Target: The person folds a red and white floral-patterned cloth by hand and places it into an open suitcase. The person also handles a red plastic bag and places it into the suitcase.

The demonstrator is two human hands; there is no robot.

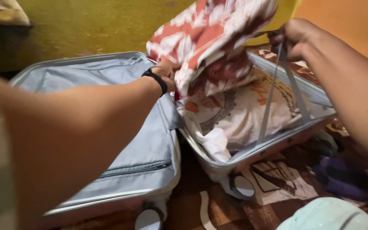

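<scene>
An open suitcase [107, 200] lies on the floor, its grey-lined lid half [120, 127] to the left. The right half [235, 159] holds folded white and orange patterned clothes [239, 113]. My left hand [167, 70], with a black band on the wrist, grips a red and white patterned cloth [205, 34] lifted above the clothes. My right hand [292, 36] is closed on the grey packing straps [273, 93], pulling them up from the case's near wall. The cloth is blurred.
A yellow wall [94, 25] stands behind the suitcase. A patterned brown and white rug [273, 183] covers the floor. A purple cloth [341, 176] lies at the right, a pale green item [329, 215] at the bottom right. Two suitcase wheels [241, 187] face me.
</scene>
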